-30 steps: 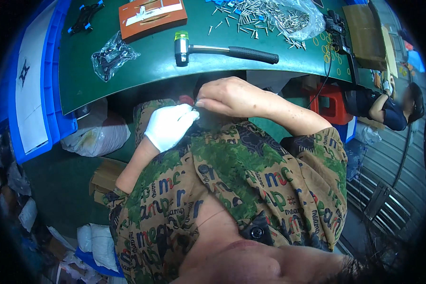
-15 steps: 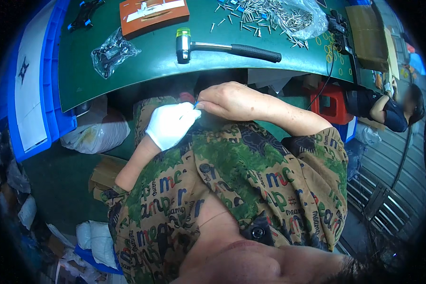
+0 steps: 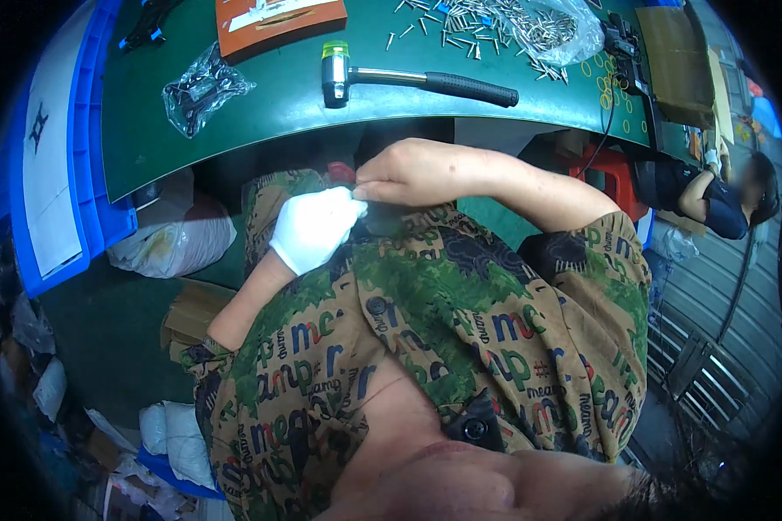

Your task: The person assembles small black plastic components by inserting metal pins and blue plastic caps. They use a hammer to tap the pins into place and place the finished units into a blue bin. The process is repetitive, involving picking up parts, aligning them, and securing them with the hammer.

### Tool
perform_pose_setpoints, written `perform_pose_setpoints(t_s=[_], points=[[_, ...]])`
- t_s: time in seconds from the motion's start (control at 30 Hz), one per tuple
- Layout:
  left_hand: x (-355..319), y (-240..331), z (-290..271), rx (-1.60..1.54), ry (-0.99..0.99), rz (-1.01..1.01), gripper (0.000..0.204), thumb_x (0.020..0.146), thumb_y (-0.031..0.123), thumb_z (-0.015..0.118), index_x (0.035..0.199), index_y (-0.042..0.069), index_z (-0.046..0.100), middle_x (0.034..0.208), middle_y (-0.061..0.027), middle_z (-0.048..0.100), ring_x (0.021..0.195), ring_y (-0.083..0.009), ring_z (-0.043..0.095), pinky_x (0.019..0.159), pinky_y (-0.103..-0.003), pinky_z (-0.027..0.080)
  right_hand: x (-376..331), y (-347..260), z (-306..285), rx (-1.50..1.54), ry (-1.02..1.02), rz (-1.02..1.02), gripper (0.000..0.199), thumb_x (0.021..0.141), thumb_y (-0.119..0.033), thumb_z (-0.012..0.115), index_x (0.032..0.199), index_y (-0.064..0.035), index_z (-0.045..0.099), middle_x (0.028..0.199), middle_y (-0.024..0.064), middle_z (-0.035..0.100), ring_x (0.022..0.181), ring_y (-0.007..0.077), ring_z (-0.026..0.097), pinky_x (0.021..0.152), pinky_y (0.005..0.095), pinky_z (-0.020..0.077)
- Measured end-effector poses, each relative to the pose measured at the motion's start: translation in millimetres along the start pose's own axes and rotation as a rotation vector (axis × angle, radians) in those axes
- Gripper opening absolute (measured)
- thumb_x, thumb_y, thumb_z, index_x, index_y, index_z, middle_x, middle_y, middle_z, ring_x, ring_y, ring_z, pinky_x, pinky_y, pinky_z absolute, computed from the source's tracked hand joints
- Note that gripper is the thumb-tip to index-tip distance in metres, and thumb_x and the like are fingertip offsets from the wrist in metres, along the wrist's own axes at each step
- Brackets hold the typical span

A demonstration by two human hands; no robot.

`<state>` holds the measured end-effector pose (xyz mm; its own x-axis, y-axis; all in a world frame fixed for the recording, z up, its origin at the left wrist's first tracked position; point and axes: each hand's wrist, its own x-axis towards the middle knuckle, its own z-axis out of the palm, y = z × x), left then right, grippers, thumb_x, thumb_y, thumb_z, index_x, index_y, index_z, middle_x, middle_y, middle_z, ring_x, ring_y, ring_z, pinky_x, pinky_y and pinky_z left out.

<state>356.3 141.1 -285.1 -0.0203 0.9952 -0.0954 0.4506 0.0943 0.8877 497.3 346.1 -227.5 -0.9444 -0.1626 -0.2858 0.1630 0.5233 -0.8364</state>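
My left hand (image 3: 311, 229), in a white glove, is closed with its fingertips pinched together. My bare right hand (image 3: 408, 175) meets it fingertip to fingertip, also closed in a pinch. Whatever lies between the fingers is hidden or too small to name. Both hands are in front of my body, just below the near edge of the green table (image 3: 278, 130). On that table, beyond the hands, lies a mallet (image 3: 336, 74) with a yellow-green face and a black grip. Left of it is a clear plastic bag (image 3: 202, 91) holding black parts.
An orange box (image 3: 278, 30) stands behind the bag. Many loose screws (image 3: 460, 30) spill from a plastic bag (image 3: 573, 35), near yellow rings (image 3: 606, 95). A blue tray (image 3: 91, 165) is at left, a red stool (image 3: 613, 178) at right. Another person (image 3: 712, 191) sits far right.
Both hands stay joined; the right hand has shifted slightly left and up, its elbow swinging outward. A small blue bit seen between the fingertips before no longer shows.
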Motion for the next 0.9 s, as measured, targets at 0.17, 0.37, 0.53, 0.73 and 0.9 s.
perform_pose_setpoints(t_s=[0.17, 0.37, 0.53, 0.73, 0.9], points=[[-1, 4, -1, -0.099, -0.025, -0.097, 0.023, 0.103, 0.020, 0.062, 0.099, 0.000, 0.073, 0.071, -0.0025, 0.066, 0.059, -0.0080, 0.058, 0.055, -0.025, 0.046, 3, -3, 1, -0.084, -0.032, -0.012, 0.037, 0.107, -0.035, 0.052, 0.098, -0.0013, 0.065, 0.083, 0.0183, 0.067, 0.080, 0.0384, 0.066, 0.075, 0.0462, 0.0525], [-1, 3, -3, -0.281, -0.095, -0.163, 0.023, 0.103, 0.021, 0.059, 0.100, 0.003, 0.073, 0.075, -0.0024, 0.066, 0.060, -0.0105, 0.058, 0.058, -0.026, 0.047, 8, 7, -10, 0.392, -0.342, 0.218, 0.042, 0.110, -0.040, 0.050, 0.092, -0.0037, 0.062, 0.064, 0.0025, 0.054, 0.054, 0.0136, 0.056, 0.054, 0.0308, 0.0465], [-3, 0, -8, -0.224, -0.126, -0.124, 0.027, 0.105, 0.024, 0.055, 0.101, 0.004, 0.072, 0.078, -0.0023, 0.066, 0.060, -0.0108, 0.056, 0.059, -0.027, 0.046, 6, 15, 8, 0.231, -0.114, -0.013, 0.043, 0.109, -0.040, 0.052, 0.087, -0.0035, 0.063, 0.063, 0.0006, 0.054, 0.053, 0.0119, 0.051, 0.054, 0.0307, 0.0436], [-4, 4, -8, -0.190, -0.085, -0.135, 0.017, 0.099, 0.014, 0.058, 0.105, 0.006, 0.072, 0.075, -0.0060, 0.067, 0.062, -0.0197, 0.064, 0.059, -0.032, 0.051, 6, 3, 10, 0.305, -0.071, 0.141, 0.041, 0.107, -0.042, 0.055, 0.102, -0.0036, 0.070, 0.070, 0.0024, 0.058, 0.059, 0.0123, 0.054, 0.058, 0.0315, 0.0473], [-3, 2, -8, -0.108, -0.050, -0.006, 0.025, 0.103, 0.022, 0.056, 0.105, 0.004, 0.072, 0.075, -0.0032, 0.064, 0.061, -0.0123, 0.057, 0.059, -0.028, 0.047, -4, 1, 7, 0.462, -0.065, 0.177, 0.038, 0.109, -0.038, 0.051, 0.097, -0.0052, 0.065, 0.067, -0.0024, 0.054, 0.057, 0.0073, 0.055, 0.054, 0.0267, 0.0462]])
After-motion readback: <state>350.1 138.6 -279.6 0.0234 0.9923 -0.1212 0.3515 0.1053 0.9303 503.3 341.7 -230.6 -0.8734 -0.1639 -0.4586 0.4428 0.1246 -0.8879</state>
